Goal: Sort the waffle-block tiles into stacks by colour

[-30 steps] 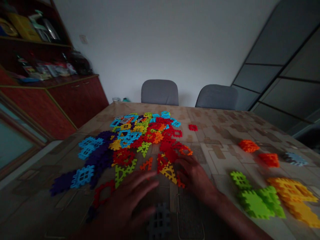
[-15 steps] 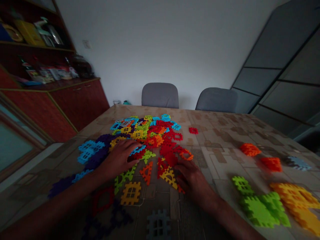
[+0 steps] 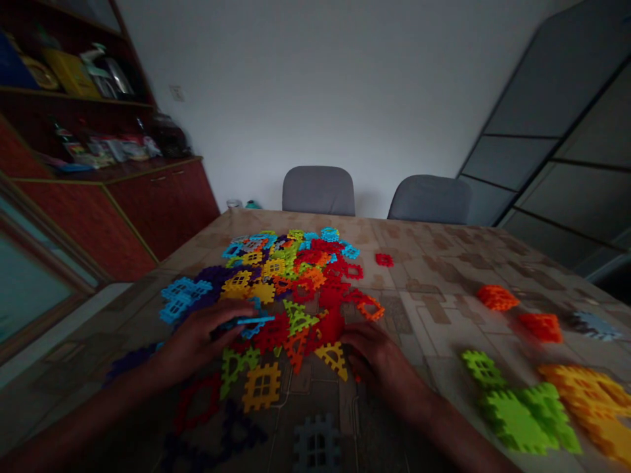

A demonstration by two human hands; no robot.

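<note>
A heap of flat plastic interlocking tiles (image 3: 296, 276) in red, blue, yellow, green, orange and purple covers the middle of the patterned table (image 3: 434, 289). My left hand (image 3: 202, 338) rests at the heap's near left edge, its fingers closed on a thin light-blue tile (image 3: 249, 321) held edge-on. At the heap's near right edge lies my right hand (image 3: 374, 358), fingers curled down on the table beside a yellow triangular tile (image 3: 333, 357); whether it holds anything is hidden. A yellow square tile (image 3: 261, 386) lies between my forearms.
Assembled green (image 3: 517, 410), yellow (image 3: 586, 394) and orange (image 3: 497, 297) tile shapes sit at the right. A grey-blue tile (image 3: 315, 447) lies near the front edge. Two grey chairs (image 3: 319, 190) stand at the far side. A dark red cabinet (image 3: 123, 203) with shelves stands left.
My left hand has drawn back toward me from the heap's middle with a light-blue tile in its fingers. My right hand has stayed almost in place.
</note>
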